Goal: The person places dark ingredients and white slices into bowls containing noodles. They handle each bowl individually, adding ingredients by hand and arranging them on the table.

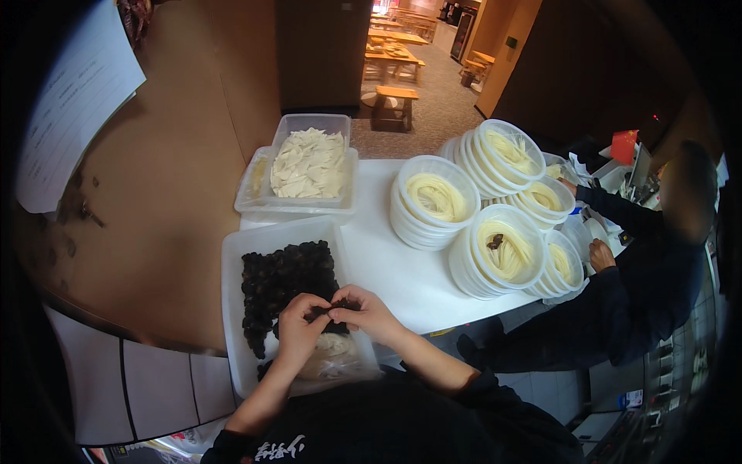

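My left hand (299,325) and my right hand (369,315) meet over a large clear plastic tub (234,290). The fingers of both are closed on a dark, ruffled piece (317,312) that looks like wood ear mushroom. Under and behind them in the tub lies a heap of the same near-black pieces (282,274). A clear plastic bag (334,356) with pale contents lies at the tub's near right, partly hidden by my right forearm. To the right stand stacked round bowls of pale noodles (438,197). One nearer bowl (502,251) carries a small dark clump on its noodles.
Behind the tub, a rectangular container (309,166) of pale flat pieces sits on another container. These stand on the white table (386,290). A co-worker (641,271) in dark clothes stands at the right, hands near the bowls. A brown partition (178,178) borders the left.
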`<state>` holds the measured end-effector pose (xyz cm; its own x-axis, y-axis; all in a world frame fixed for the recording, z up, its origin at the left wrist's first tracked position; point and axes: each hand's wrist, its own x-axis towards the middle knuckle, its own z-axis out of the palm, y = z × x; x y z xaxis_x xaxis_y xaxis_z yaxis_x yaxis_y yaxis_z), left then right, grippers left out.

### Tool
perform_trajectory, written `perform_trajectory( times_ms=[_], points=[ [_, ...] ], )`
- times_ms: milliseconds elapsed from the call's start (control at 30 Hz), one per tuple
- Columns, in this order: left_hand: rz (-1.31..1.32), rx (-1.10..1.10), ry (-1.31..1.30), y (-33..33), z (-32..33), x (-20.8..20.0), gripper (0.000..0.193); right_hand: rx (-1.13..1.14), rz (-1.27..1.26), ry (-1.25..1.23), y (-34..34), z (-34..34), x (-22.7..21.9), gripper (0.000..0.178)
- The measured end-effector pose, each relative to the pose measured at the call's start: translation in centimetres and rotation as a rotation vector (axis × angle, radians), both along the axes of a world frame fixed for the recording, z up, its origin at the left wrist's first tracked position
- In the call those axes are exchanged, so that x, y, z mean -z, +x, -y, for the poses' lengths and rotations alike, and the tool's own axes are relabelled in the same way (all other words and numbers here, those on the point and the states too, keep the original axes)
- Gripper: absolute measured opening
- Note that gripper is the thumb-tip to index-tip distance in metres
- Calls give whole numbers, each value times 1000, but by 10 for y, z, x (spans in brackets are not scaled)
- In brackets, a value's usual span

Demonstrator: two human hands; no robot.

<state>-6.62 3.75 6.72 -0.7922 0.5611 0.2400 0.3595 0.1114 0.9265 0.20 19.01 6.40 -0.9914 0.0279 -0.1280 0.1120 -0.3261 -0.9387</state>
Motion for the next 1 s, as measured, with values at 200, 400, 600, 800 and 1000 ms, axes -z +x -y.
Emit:
perform_trajectory(
  times_ms=[200,400,600,800,1000],
  points=[
    [340,89,228,-3,-1,3,14,67,-12,-73,3,-5,0,12],
    [485,80,284,-5,-2,4,14,188,36,-25,6,-13,-3,10],
    [566,-14,419,-16,6,9,14,447,-147,39,-11,-124,-52,22],
    [618,-7,443,-13,5,17,15,709,105,261,-42,-212,-100,52],
    [666,-13,437,-15,7,26,15,669,25,809,-13,-222,-110,54]
  ],
)
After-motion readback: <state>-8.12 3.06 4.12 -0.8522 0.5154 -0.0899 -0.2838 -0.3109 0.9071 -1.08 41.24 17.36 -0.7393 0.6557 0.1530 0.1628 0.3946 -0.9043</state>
